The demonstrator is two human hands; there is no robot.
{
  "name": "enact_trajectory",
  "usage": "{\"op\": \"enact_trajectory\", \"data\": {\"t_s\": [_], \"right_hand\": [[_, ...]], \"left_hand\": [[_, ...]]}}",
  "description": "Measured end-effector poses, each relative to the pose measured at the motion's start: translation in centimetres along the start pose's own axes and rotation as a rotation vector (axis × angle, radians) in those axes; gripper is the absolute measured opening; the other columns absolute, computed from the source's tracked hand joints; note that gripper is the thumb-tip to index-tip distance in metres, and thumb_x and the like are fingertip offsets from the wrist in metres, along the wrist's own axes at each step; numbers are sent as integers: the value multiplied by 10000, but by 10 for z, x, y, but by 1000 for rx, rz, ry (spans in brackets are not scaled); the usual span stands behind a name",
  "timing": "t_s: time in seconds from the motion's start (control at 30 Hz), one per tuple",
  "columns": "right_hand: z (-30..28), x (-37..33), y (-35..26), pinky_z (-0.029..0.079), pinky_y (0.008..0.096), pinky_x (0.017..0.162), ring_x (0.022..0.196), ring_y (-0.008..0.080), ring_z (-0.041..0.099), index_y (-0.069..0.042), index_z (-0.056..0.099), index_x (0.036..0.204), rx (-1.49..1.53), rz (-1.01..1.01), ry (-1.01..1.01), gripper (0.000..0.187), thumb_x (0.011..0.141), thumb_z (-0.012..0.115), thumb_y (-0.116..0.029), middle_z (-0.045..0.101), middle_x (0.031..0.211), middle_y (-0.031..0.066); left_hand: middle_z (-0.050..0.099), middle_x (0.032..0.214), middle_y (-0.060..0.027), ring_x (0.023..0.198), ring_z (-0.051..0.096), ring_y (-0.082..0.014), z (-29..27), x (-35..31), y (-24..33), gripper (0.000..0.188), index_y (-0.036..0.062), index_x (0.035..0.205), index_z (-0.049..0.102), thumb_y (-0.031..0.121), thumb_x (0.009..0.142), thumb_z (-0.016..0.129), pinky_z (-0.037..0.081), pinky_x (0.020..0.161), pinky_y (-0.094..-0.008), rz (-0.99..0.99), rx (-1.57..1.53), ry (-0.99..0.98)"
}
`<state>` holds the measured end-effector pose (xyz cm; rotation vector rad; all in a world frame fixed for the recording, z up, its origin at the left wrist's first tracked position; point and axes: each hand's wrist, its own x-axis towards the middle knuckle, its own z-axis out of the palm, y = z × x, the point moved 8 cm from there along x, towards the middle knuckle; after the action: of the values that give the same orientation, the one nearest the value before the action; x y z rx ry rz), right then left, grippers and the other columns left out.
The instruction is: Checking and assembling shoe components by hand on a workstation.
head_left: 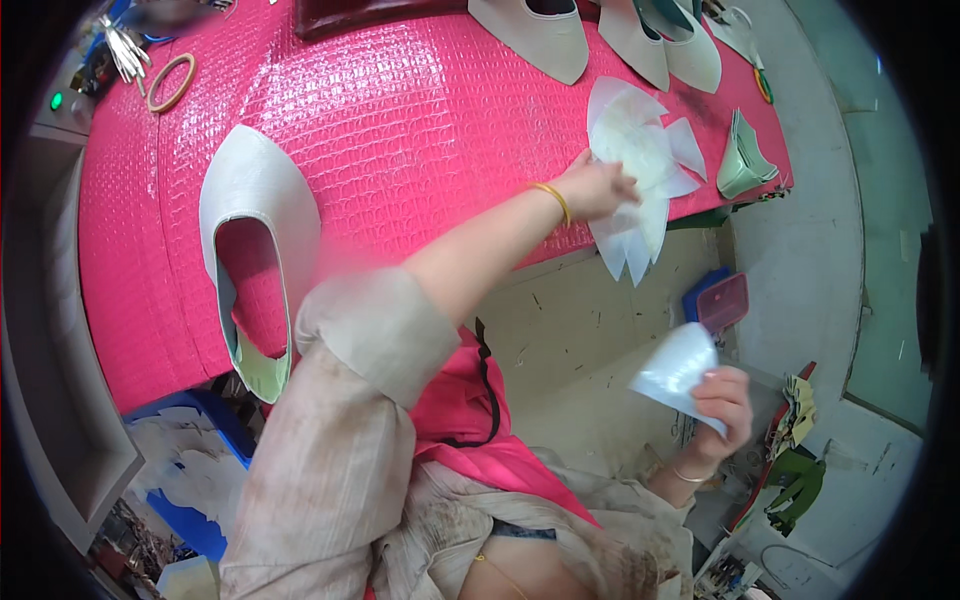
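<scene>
My left hand [600, 190] reaches across to the right, over a spread pile of thin translucent white cut pieces [650, 160] at the table's edge. Its fingers are partly bent and apart, slightly blurred, and I see nothing gripped in them. My right hand [722, 410] is out beyond the table edge at the right, fingers closed on a glossy white curved sheet piece [678, 365]. To the left of my left arm lies a white pointed shoe upper [255, 175], toe facing away. Pink shows through its opening, and its back end has a pale green lining.
A glossy pink textured cover [400, 130] lies over the table. White shoe uppers [545, 40] lie along the far side. A folded pale green stack [745, 160] sits at the right corner, a tan ring [172, 83] at far left. A blue bin [200, 420] stands below the table's left end.
</scene>
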<state>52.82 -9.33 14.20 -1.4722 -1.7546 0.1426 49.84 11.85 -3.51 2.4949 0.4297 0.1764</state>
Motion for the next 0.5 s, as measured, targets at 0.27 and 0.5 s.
{"op": "enact_trajectory", "data": {"t_s": [0.27, 0.5], "right_hand": [[60, 25, 23, 318, 375, 879, 1014, 252, 384, -126, 506, 726, 900, -107, 408, 205, 794, 564, -311, 480, 935, 56], [175, 87, -30, 390, 353, 890, 1051, 319, 479, -11, 521, 1120, 1903, 509, -134, 368, 860, 503, -270, 489, 1171, 204]], "left_hand": [[575, 1035, -97, 960, 515, -137, -90, -102, 78, 599, -2, 1077, 551, 531, 806, 527, 401, 844, -279, -75, -1239, -386], [554, 639, -190, 609, 557, -336, -140, -241, 67, 139, -7, 770, 532, 107, 757, 611, 454, 556, -380, -211, -477, 211]]}}
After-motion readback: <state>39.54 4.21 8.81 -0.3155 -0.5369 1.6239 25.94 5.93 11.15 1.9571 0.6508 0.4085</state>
